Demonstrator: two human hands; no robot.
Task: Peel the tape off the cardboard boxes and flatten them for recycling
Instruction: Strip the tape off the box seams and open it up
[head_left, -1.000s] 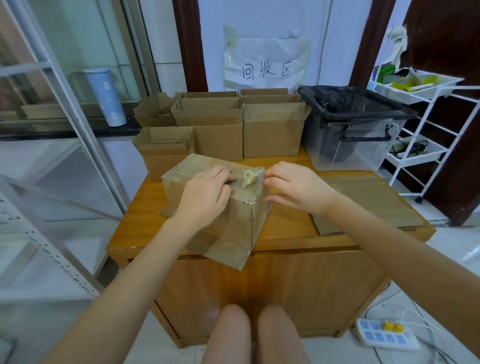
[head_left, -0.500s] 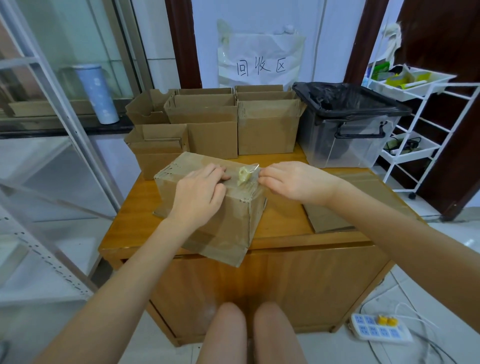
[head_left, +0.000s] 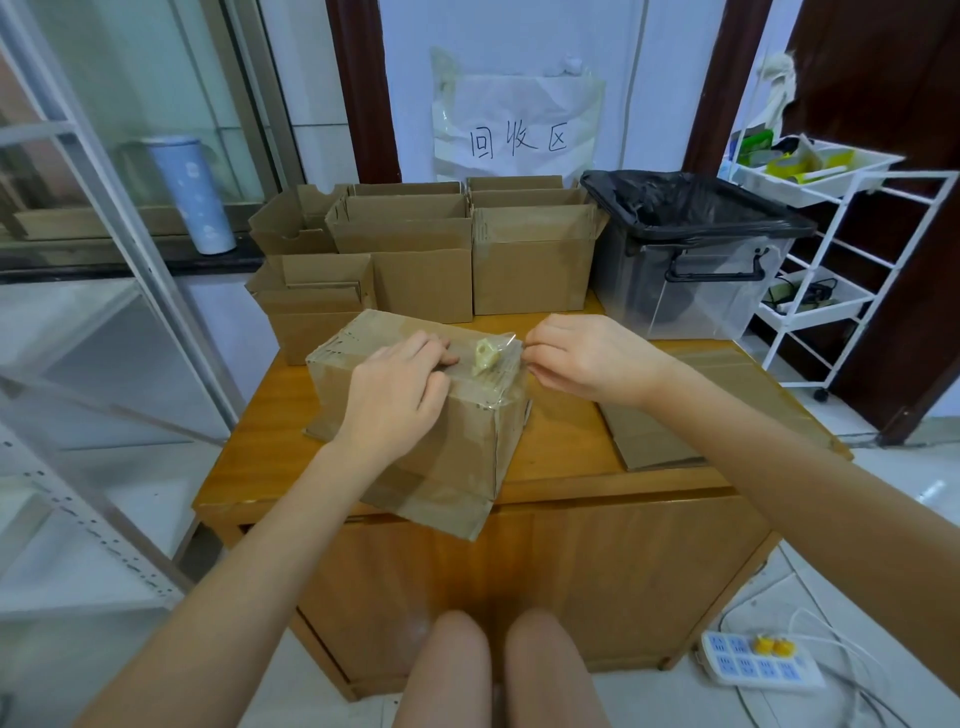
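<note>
The left hand (head_left: 392, 395) presses flat on the box (head_left: 415, 415) to steady it while the right hand (head_left: 587, 361) pinches the tape (head_left: 493, 358) to peel.

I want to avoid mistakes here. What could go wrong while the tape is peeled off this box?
The box hangs over the table edge; pulling could tip it off, though the left hand presses it down. The tape, pinched by the right hand, is thin and may tear, leaving pieces stuck.

Left hand (head_left: 395, 395) palm down, fingers curled; right hand (head_left: 587, 358) pinching, both arms extended forward.
</note>
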